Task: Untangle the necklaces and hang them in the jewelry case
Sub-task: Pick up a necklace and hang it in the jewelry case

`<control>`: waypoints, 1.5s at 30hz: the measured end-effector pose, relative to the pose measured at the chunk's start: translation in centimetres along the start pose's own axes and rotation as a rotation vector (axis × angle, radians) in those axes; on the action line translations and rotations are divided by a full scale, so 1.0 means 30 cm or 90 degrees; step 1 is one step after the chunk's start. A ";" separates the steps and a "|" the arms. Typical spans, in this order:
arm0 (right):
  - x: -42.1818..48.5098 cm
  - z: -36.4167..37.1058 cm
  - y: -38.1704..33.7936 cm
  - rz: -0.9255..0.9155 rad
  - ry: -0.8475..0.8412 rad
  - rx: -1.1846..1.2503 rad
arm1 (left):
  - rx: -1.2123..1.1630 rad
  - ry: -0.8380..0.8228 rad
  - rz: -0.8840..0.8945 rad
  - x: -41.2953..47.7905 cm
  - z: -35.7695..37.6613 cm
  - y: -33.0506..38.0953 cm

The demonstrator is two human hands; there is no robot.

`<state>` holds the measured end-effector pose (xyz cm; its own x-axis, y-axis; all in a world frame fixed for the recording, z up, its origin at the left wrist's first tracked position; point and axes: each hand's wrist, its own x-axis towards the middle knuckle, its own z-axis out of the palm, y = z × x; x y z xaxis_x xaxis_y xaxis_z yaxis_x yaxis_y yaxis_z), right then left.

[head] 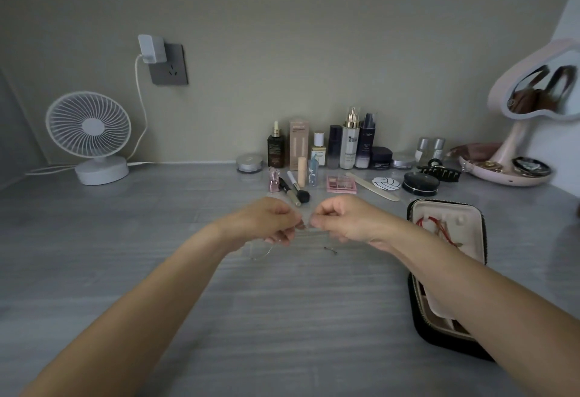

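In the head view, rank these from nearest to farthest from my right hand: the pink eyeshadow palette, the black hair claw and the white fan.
1. Pink eyeshadow palette, just behind the right hand.
2. Black hair claw, back right.
3. White fan, far left by the wall.

The grey tabletop (157, 239) lies open across the lower left and centre of the frame, from the near edge up to the desk fan (88, 133) and its white cable (142, 163) at upper left. At centre back, a crowded row of cosmetics bottles (350, 142) blocks the wall, with brushes and an eyeshadow palette (341, 183) in front. The open jewelry case (439, 208) fills the right side, the right forearm crossing over it, and only a narrow bare strip separates it from the cosmetics. At centre, the left hand (270, 221) and right hand (342, 217) pinch a thin necklace (306, 226), its loop trailing on the table.
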<state>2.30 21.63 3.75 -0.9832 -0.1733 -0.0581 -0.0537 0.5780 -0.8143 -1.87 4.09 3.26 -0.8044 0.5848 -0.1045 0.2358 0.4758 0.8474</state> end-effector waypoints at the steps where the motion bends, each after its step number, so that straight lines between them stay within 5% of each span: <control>1: -0.005 -0.008 0.000 0.012 -0.008 0.015 | 0.026 -0.020 0.006 0.001 0.002 0.004; 6: -0.030 -0.059 -0.020 0.034 -0.028 0.190 | 0.008 -0.023 0.053 0.015 0.026 0.048; 21: -0.121 -0.253 -0.033 0.017 0.104 0.294 | -0.175 -0.111 0.150 0.111 0.210 0.160; 28: -0.228 -0.340 0.076 0.056 0.221 0.403 | -0.123 -0.102 0.140 0.150 0.279 0.235; 45: -0.408 -0.446 0.227 0.085 0.303 0.422 | -0.065 -0.145 0.180 0.254 0.458 0.403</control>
<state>11.62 38.34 6.64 -0.9510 0.3055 -0.0483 0.0361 -0.0456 -0.9983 2.34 23.34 5.54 -0.5709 0.8201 0.0384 0.3672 0.2133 0.9053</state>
